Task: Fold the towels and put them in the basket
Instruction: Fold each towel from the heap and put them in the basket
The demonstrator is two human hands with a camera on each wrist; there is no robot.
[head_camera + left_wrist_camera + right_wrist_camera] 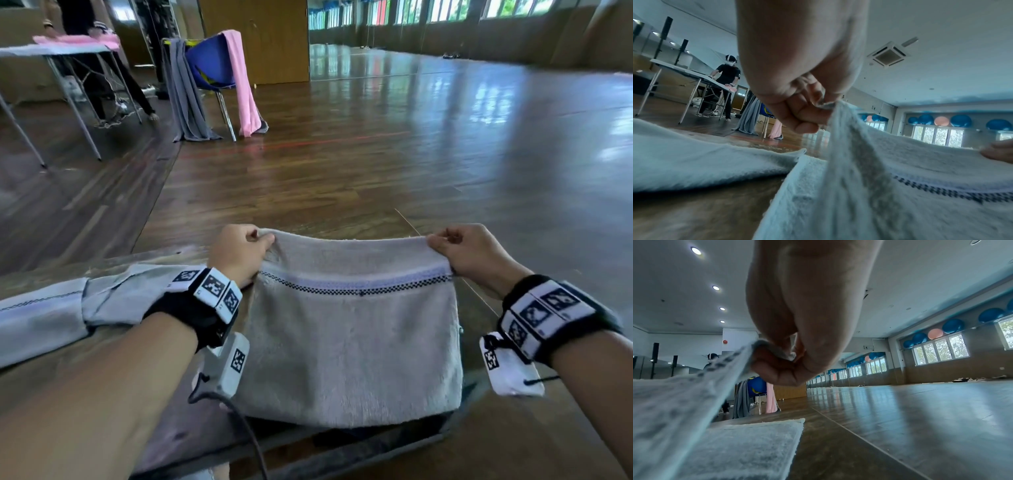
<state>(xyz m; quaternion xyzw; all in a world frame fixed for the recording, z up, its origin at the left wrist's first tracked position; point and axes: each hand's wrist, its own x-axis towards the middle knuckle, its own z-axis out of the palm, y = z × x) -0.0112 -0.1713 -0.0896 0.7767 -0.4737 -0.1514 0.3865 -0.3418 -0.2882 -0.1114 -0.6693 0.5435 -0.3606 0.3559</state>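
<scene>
Left hand and right hand each pinch a top corner of the grey towel, holding it stretched above the table. A second towel lies flat to the left. Beyond, a chair draped with grey and pink cloths stands on the wooden floor

Count: two grey towels on the near table, one held, one left; far left, one chair with two draped cloths.
</scene>
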